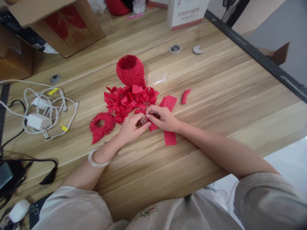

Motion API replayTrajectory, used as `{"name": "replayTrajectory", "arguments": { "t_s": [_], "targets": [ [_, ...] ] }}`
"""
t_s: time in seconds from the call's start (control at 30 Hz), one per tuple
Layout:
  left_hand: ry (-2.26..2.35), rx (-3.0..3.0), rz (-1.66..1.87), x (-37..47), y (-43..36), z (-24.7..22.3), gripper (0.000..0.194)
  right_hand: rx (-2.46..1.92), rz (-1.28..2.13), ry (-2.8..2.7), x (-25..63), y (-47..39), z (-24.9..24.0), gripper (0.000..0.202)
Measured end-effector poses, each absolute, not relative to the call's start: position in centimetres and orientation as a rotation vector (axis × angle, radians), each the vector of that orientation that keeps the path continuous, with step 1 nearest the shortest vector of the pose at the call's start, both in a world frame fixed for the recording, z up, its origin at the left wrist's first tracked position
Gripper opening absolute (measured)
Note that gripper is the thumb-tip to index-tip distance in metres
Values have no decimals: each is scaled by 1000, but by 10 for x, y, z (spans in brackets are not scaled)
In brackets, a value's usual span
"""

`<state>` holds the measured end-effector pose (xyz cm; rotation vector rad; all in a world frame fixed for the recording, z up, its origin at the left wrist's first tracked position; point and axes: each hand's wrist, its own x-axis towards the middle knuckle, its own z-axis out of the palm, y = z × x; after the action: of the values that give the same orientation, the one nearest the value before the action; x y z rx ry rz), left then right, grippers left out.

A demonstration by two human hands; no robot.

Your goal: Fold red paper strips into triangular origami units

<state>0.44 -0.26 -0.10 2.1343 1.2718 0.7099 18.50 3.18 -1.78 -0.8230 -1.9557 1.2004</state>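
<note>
My left hand [134,127] and my right hand [161,118] meet over the table, fingertips pinched together on a small piece of red paper [153,126], partly hidden by the fingers. Just beyond them lies a heap of folded red paper pieces [129,99]. Behind the heap stands a round red vase-like body [130,72] built of such folded pieces, hollow at the top. A red ring of folded pieces with a pointed tail [105,125] lies left of my left hand. Flat red paper strips [170,138] rest under and beside my right wrist.
Right of the strips is a short curved row of red pieces [185,96]. A clear plastic bag [157,78] lies behind. Tangled white cables with a charger [38,122] occupy the left. A cardboard box [69,28] and a sticky note box [188,14] stand at the back.
</note>
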Motion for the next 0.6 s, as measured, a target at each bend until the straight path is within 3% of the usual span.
{"name": "replayTrajectory", "arguments": {
  "t_s": [0.6],
  "targets": [
    [1264, 2133, 725, 5, -3, -1, 18, -820, 1202, -1950, 185, 32, -17, 10]
  ]
}}
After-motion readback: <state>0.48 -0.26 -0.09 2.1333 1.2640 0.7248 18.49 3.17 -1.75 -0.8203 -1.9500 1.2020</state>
